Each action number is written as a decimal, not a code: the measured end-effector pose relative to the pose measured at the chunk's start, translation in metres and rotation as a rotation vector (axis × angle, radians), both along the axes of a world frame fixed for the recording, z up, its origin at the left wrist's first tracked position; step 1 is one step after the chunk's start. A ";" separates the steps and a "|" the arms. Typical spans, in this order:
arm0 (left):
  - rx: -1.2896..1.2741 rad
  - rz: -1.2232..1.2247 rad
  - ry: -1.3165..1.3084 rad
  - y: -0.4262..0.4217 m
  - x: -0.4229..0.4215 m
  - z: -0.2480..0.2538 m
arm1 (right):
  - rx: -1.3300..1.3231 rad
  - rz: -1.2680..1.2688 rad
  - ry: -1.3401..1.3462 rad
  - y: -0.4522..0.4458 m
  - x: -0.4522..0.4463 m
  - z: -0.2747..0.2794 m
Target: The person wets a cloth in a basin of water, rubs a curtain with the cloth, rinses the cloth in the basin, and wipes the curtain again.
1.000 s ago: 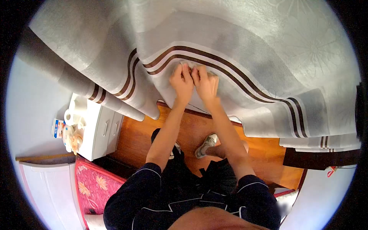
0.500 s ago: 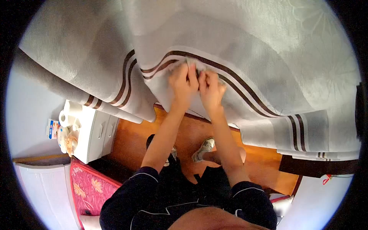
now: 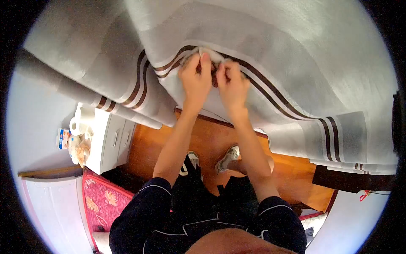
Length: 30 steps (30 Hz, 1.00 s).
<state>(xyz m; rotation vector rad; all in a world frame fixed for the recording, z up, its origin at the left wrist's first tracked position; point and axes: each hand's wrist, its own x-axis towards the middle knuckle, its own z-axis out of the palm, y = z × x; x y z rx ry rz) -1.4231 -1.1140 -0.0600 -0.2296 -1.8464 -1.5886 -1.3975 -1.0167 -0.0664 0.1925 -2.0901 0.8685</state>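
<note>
No words, numbers or brands can be read; the blue-and-white box (image 3: 63, 139) by the white drawer cabinet (image 3: 106, 144) bears printed marks too small to make out.

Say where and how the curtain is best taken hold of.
Probably by the striped band near the lower edge, from the side facing the person. The curtain hangs in loose folds there, so thumb and fingers can pinch up cloth. The left hand and right hand bunch it there, side by side.
</note>
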 end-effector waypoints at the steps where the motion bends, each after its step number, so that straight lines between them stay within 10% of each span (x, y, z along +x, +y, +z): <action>1: 0.063 -0.085 -0.159 -0.003 0.011 -0.008 | -0.089 0.078 -0.086 0.002 0.006 -0.026; 6: 0.044 -0.143 -0.119 -0.018 0.034 -0.037 | -0.369 0.149 -0.450 0.014 0.053 -0.041; 14: 0.338 -0.860 -0.323 -0.044 0.043 0.005 | -0.373 0.147 -0.217 0.022 0.079 0.005; 24: 0.353 -1.067 -0.375 -0.028 -0.003 0.033 | -0.344 0.041 0.133 -0.015 0.029 -0.002; 28: -0.149 -0.487 -0.165 -0.037 0.016 0.052 | -0.373 -0.026 0.049 -0.020 0.014 0.011; 30: -0.166 0.176 0.193 -0.037 0.036 0.046 | -0.332 -0.083 0.075 -0.021 0.012 0.008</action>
